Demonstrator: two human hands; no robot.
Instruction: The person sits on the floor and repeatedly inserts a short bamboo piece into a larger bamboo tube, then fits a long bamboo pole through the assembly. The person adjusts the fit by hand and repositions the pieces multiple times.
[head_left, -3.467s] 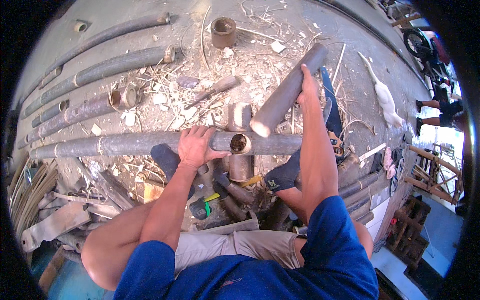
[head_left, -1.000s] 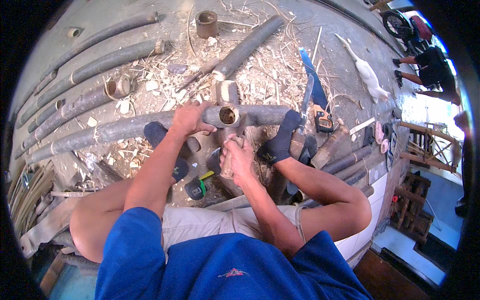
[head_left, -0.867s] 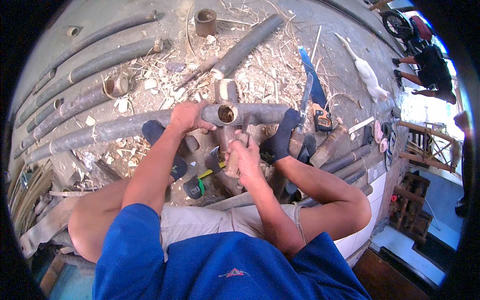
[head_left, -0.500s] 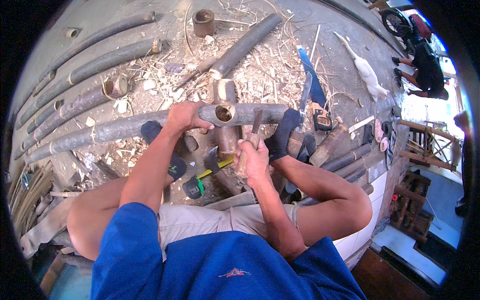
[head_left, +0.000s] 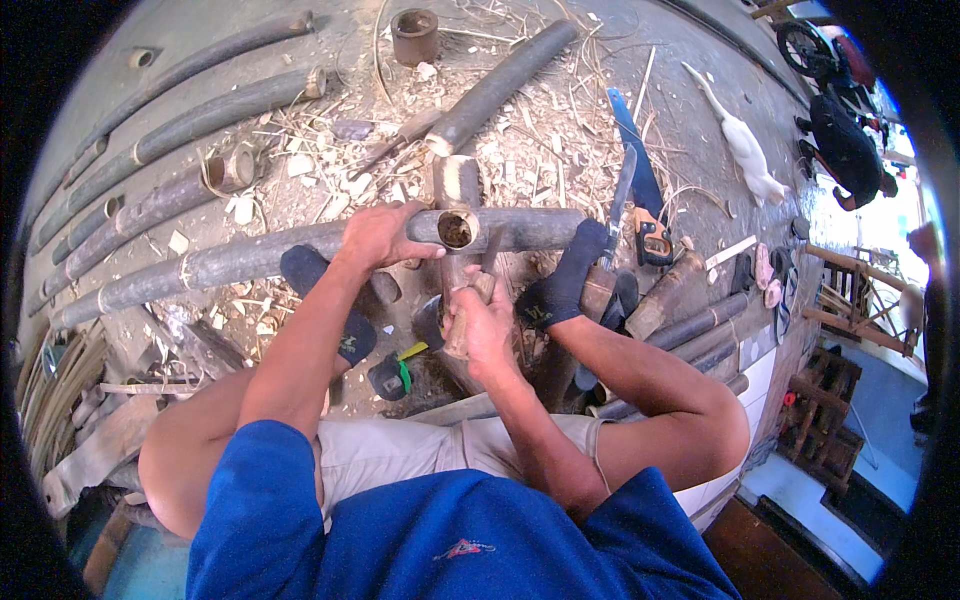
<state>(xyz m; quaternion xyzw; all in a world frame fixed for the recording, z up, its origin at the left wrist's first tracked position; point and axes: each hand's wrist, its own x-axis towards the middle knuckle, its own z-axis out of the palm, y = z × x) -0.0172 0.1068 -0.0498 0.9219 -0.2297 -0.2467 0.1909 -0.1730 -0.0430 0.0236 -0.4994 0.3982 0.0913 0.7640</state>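
A long grey bamboo pole (head_left: pixel 240 262) lies crosswise before me, resting over a short bamboo piece (head_left: pixel 456 180). Near its right end a round hole (head_left: pixel 457 229) is cut into the upper side. My left hand (head_left: pixel 378 238) grips the pole just left of this hole, thumb toward its rim. In my right hand (head_left: pixel 483 325) is a wood-handled chisel (head_left: pixel 493 246), fingers wrapped round the handle. Its blade is slightly blurred and points up at the pole, right of the hole. My dark-socked feet (head_left: pixel 305 268) are against the pole on both sides.
A blue-bladed handsaw (head_left: pixel 636 165) and a long knife (head_left: pixel 622 185) lie at right. A tape measure (head_left: pixel 390 377) sits between my legs. Wood chips, bamboo poles (head_left: pixel 200 120) and a bamboo ring (head_left: pixel 415 38) cover the floor. A white cat (head_left: pixel 745 152) lies far right; another person (head_left: pixel 845 150) is beyond.
My right hand has moved left and slightly nearer to me with the chisel, whose blade now tilts more. It covers more of the tape's yellow strip. My left hand keeps its grip.
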